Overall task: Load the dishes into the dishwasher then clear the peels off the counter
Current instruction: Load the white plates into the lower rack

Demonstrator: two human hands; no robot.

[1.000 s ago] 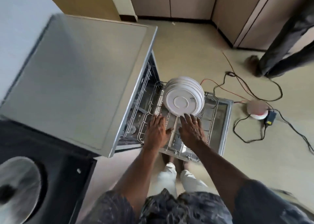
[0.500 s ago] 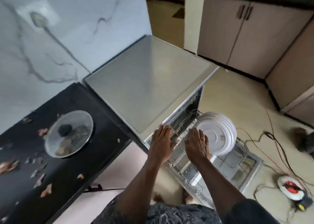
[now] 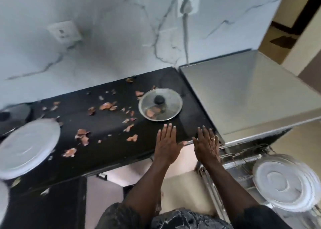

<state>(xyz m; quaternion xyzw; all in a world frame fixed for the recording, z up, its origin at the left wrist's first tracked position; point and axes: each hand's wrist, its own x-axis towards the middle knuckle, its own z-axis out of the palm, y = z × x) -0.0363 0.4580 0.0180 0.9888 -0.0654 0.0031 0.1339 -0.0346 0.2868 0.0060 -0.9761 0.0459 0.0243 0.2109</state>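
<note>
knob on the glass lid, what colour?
Black. The knob sits at the centre of the clear, metal-rimmed glass lid, seen best in the head view.

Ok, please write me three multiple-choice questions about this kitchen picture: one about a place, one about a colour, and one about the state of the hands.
1. Where does the glass lid lie?
A. in a sink
B. on the black counter
C. on a chair

2. What colour are the plates standing in the dishwasher rack?
A. white
B. blue
C. black

3. How are the left hand and the right hand?
A. both open, holding nothing
B. both gripping a cup
C. both curled into fists

Answers:
1 B: the lid rests flat on the dark surface, among the peels.
2 A: every plate in the stack shows white.
3 A: the fingers are straight and spread, with nothing in them.
</note>
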